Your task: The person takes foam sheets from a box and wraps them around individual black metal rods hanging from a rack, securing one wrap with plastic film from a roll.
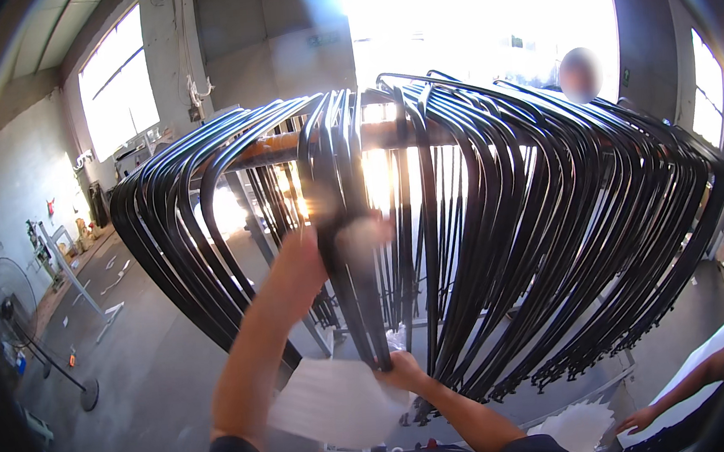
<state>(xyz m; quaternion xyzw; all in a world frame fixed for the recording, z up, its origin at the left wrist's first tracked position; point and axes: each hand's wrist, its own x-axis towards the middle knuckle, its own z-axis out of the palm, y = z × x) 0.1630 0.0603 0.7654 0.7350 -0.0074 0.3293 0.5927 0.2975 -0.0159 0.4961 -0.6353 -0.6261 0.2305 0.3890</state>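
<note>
Many bent black metal tubes [506,216] hang over a horizontal bar [393,134]. My left hand [304,258] is raised beside the upright part of the tubes in the middle; its fingers are blurred, and its grip cannot be made out. Lower down, my right hand [400,371] is closed around the lower end of a black tube [380,344]. A white sheet [340,404], perhaps foam or paper, lies against that hand and spreads out below my left forearm. Clear plastic film [396,337] shows just above my right hand.
A pedestal fan [12,307] and a grey metal stand [76,284] are at the left. Another person's hand [637,421] reaches in at the lower right, near white sheets [577,428]. A further person [580,76] is behind the rack.
</note>
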